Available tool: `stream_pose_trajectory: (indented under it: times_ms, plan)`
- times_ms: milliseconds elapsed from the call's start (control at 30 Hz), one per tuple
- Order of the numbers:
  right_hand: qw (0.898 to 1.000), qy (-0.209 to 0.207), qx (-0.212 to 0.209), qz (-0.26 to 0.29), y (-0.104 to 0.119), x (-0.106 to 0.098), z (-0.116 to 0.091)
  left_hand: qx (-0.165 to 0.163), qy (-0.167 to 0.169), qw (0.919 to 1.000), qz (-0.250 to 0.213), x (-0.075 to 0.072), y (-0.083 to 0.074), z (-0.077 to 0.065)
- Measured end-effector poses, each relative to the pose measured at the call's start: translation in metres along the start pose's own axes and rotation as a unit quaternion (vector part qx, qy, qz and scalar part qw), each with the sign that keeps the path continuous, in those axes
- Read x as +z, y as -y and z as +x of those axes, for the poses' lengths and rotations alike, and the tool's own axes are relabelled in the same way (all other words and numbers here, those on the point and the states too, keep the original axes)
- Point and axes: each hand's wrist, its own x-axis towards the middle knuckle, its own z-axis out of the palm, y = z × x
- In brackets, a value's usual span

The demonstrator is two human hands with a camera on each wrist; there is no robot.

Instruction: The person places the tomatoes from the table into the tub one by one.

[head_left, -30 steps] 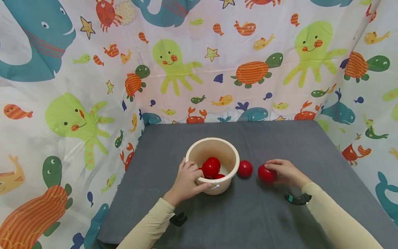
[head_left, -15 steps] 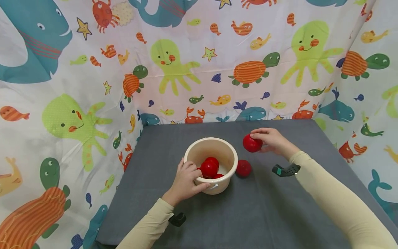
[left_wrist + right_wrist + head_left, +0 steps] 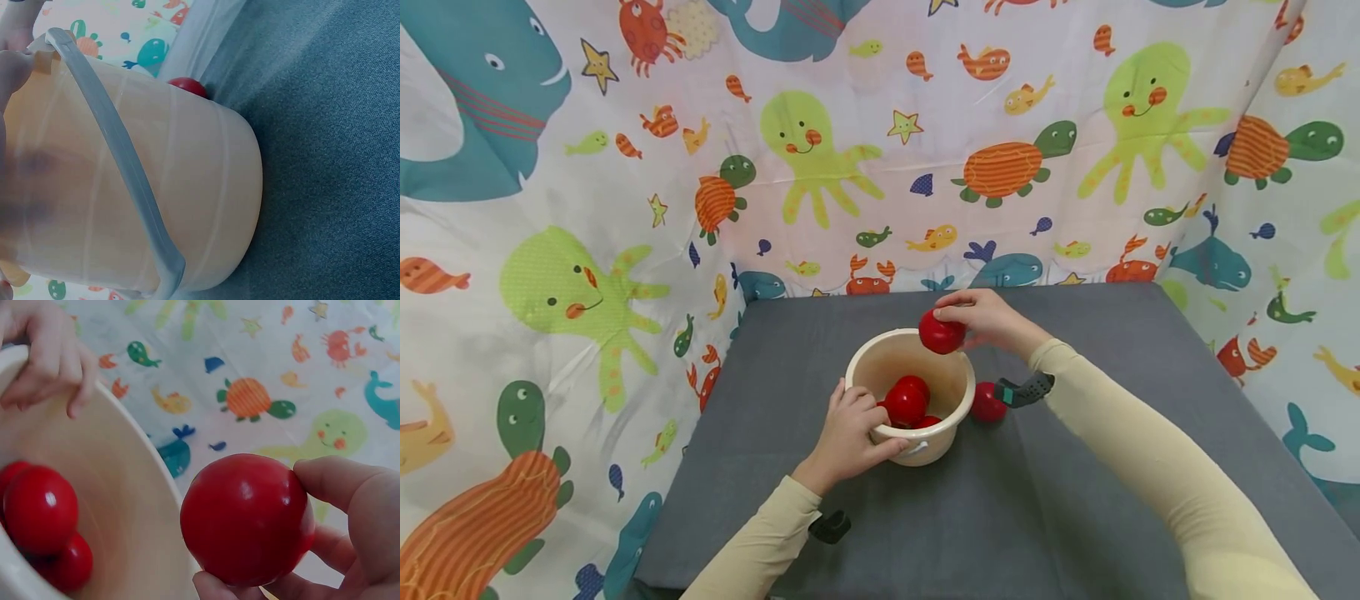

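A cream bucket (image 3: 925, 454) stands on the grey cloth with several red balls (image 3: 906, 405) inside. My left hand (image 3: 850, 433) grips its near left rim, fingers over the edge and thumb outside. In the left wrist view the grey handle (image 3: 122, 147) hangs down the bucket's side. My right hand (image 3: 1000, 321) holds a red ball (image 3: 942, 332) above the bucket's far right rim; the right wrist view shows this ball (image 3: 247, 519) between thumb and fingers. Another red ball (image 3: 987, 403) lies on the cloth just right of the bucket, partly behind the right wrist strap.
The grey cloth-covered table (image 3: 797, 350) meets a curtain (image 3: 865, 167) printed with sea animals at the back and both sides. A black strap (image 3: 1026, 390) is on the right wrist and a dark device (image 3: 830, 527) on the left.
My right hand has lifted its red ball off the table and carried it left, over the bucket's rim. The left hand has stayed on the rim.
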Motion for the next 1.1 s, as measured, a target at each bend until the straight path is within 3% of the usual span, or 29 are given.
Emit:
stream_pose_trajectory:
  times_ms: [233, 433, 733, 1100]
  plan:
    - [0.999, 0.017, -0.003, -0.028, 0.005, 0.040, 0.012, -0.002, 0.003, 1.0000, 0.004, -0.001, 0.000, 0.001]
    - [0.998, 0.022, -0.001, -0.051, -0.007, 0.061, 0.021, 0.003, -0.001, 0.9997, 0.022, 0.000, 0.000, 0.000]
    - [0.999, 0.018, 0.019, -0.023, -0.023, 0.077, 0.028, -0.002, 0.006, 1.0000, 0.007, -0.001, 0.001, 0.000]
    - [0.999, 0.009, 0.031, 0.005, -0.028, 0.084, 0.030, -0.003, 0.006, 0.9998, 0.019, 0.001, 0.000, 0.000]
